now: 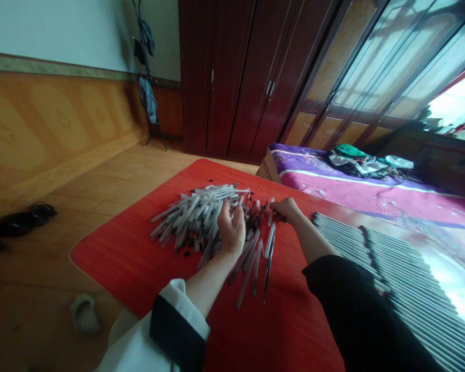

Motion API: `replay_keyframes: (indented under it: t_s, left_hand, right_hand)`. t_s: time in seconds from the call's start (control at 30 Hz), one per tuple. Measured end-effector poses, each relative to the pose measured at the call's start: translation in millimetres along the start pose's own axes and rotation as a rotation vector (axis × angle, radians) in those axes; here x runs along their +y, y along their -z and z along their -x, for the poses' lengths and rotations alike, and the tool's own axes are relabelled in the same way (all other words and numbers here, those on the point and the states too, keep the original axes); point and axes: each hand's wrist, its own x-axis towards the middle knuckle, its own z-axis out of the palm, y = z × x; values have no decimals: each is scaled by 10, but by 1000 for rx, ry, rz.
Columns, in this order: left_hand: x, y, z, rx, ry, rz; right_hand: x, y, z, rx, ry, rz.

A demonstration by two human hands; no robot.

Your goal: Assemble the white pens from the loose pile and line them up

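Note:
A loose heap of pens, with pale translucent barrels and some dark ends, lies on the red tabletop. At the heap's right side is my left hand, its fingers curled in; what they hold, if anything, is hidden. My right hand has its fingers pressed together over a smaller spread of pens, close to their upper ends. Whether one of these is in its grip cannot be made out. Small dark pieces lie between the two hands.
To the right, pens lie side by side in neat rows. Beyond the table stands a bed with a purple and pink cover and a pile of clothes. Dark red wardrobes and a coat stand are behind. A slipper lies on the floor.

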Motion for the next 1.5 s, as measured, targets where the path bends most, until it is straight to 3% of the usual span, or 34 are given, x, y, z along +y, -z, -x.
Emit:
replay_keyframes:
  t_s: [0.2,0.4,0.57,0.67,0.73,0.83,0.93,1.07,1.3,1.5]
  left_hand:
    - [5,-9,30,-161,-84,-75]
    - [-40,-39,53,-366,3,7]
    - [-57,-47,74,-477,-19,16]
    - [-19,-41,76,-416,16,-3]
    - [16,-39,69,-336,36,7]
    - [53,-45,62,-289,21,34]
    - [50,-56,78,-312,10,11]
    - [28,-67,111,-338,-14,-37]
    - [29,-75,115,-349,7,-52]
    - [-7,-76,88,-337,-3,-43]
  right_hand:
    - [-173,101,460,-19,223,-276]
    - [-418,115,908,-18,372,-187]
    - [-313,138,1057,-15,419,-250]
    - [-89,141,1216,54,511,-218]
    - [108,132,1363,84,648,-76]
    - [380,101,1569,5,885,213]
    - [527,67,1667,-50,1019,462]
    - [519,32,1643,-78,1158,690]
    - [321,31,1588,17,1415,967]
    - [303,61,1497,27,1505,958]
